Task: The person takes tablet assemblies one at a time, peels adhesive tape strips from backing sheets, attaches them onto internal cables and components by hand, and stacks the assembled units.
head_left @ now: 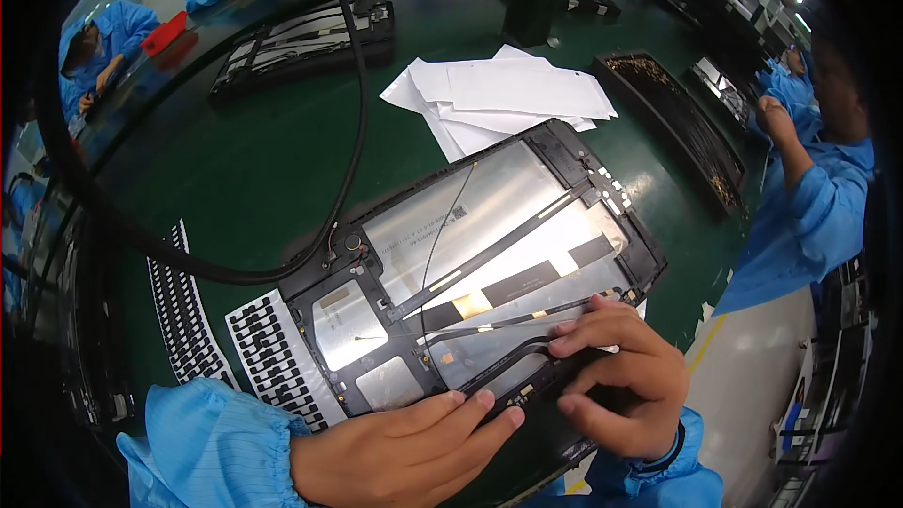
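Pressing flat with the left hand (404, 447) — fingers stretched, gripping nothing — on the near edge of the open tablet frame (470, 263) on the green table (254, 169). Pinching black tweezers (513, 362) in the right hand (616, 386), fingers curled. Probably placing a small part; needing steady aim next.

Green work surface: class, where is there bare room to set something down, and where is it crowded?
Bare green surface lies between the far black tray, the white papers and the open device panel. Crowded: the near edge, with sticker sheets, left hand and right hand.
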### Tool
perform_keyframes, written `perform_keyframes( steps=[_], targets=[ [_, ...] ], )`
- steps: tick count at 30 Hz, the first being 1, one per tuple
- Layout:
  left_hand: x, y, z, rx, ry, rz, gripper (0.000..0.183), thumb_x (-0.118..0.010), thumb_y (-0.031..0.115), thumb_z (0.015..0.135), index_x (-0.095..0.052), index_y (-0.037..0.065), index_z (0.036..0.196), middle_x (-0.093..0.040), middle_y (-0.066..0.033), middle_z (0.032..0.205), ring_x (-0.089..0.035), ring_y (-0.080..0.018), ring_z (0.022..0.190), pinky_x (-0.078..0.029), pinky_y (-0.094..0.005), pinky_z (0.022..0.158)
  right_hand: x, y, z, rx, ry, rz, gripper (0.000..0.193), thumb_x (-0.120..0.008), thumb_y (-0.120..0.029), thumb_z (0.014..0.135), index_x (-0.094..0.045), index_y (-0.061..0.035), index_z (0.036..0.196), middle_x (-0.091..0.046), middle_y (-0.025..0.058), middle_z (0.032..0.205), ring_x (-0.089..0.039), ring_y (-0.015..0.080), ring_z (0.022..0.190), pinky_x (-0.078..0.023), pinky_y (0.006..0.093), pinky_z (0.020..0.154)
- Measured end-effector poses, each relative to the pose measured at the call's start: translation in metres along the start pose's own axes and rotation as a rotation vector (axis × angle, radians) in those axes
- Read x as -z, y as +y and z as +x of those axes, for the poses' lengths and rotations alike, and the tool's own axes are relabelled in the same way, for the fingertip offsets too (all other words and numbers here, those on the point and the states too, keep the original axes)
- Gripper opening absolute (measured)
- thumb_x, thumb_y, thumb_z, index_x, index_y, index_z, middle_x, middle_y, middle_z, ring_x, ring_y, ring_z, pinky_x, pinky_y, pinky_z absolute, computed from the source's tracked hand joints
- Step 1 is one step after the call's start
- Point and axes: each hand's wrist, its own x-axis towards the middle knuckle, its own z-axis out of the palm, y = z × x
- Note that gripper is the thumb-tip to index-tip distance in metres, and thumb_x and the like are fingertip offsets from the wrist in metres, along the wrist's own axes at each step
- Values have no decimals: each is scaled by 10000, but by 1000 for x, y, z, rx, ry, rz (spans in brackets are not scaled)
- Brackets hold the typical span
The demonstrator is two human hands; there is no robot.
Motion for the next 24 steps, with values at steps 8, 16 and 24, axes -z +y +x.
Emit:
perform_keyframes(
  steps=[8,16,24],
  targets=[
    [-3,1,-2,-21,70,-19,255,-497,83,752,-578,-83,928,-539,-191,1083,-549,-306,942,-458,-361,789,-13,0,2,150,0,-158,166,-686,-51,563,-620,-72,713,-602,99,983,-558,242,861,-375,441,828],
    [1,2,1,23,-61,59,234,-531,39,727,-620,-11,938,-588,-116,1047,-574,-234,916,-480,-286,729,-17,-1,7,240,34,-197,177,-648,-9,523,-586,-34,687,-598,100,928,-520,290,872,-394,386,764],
    [16,5,-16,125,-2,-212,274,-602,138,761,-595,-22,984,-550,-181,1096,-528,-327,1035,-447,-410,865,-16,-17,7,283,31,-389,193,-639,46,537,-596,-18,715,-578,100,913,-515,294,863,-425,371,745]
  ],
)
